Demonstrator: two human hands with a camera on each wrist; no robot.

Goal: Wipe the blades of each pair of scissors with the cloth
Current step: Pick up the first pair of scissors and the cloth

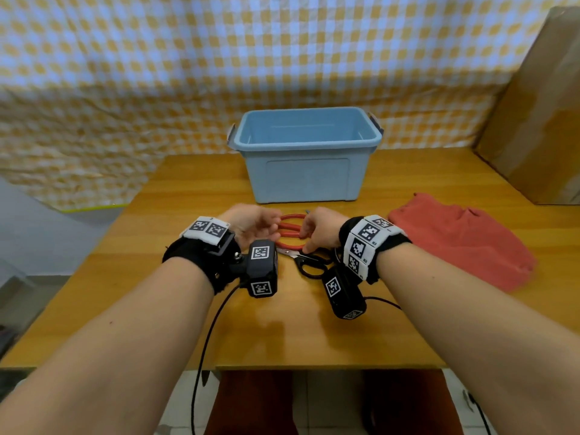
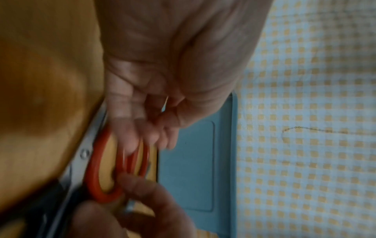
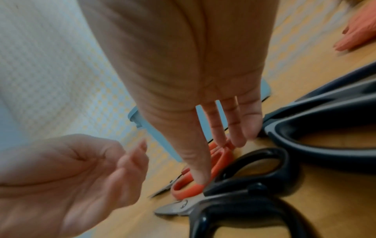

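Red-handled scissors [image 1: 290, 229] lie on the wooden table [image 1: 314, 324] in front of the blue bin. My right hand [image 1: 309, 233] pinches their handle loops; in the right wrist view the thumb presses the near red loop [image 3: 187, 191] and the fingers [image 3: 236, 128] reach the far one. My left hand [image 1: 260, 224] hovers just left of them, fingers loosely curled and holding nothing [image 3: 122, 161]. Black-handled scissors [image 1: 309, 268] lie beside the red pair, close to my right wrist. A darker, larger handle [image 3: 325, 136] lies next to them. The red cloth [image 1: 464, 243] is crumpled on the table to the right.
An open blue plastic bin [image 1: 301, 180] stands behind the scissors. A cardboard box [image 1: 539, 114] leans at the far right. A checked sheet covers the wall behind. Black cables hang from both wrist cameras over the table's front edge.
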